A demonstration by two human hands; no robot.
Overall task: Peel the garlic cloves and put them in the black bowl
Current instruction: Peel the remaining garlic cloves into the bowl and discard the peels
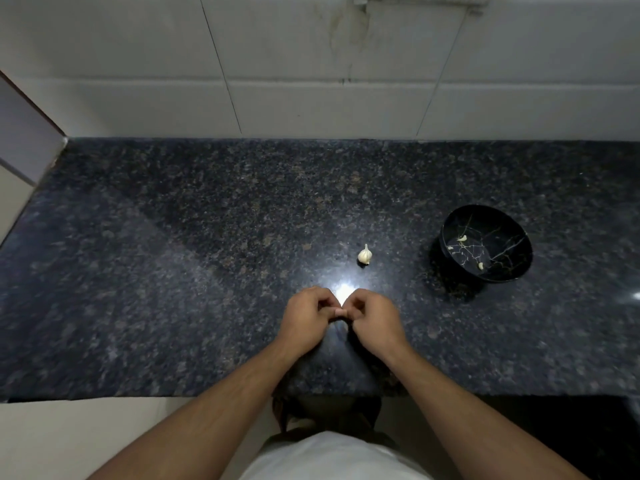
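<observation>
My left hand [304, 320] and my right hand [375, 323] meet fingertip to fingertip low over the dark granite counter [194, 258]. Both are curled and pinch a small garlic clove [341, 312] between them; fingers hide most of it. A partial garlic bulb [364, 254] stands on the counter just beyond my hands. To the right sits the black bowl [509, 233] with gold veins, holding three small peeled cloves [462, 238].
A white tiled wall [311, 81] rises behind the counter. The counter's front edge [173, 396] runs under my forearms. A bright light reflection [343, 291] shines on the stone just past my fingers.
</observation>
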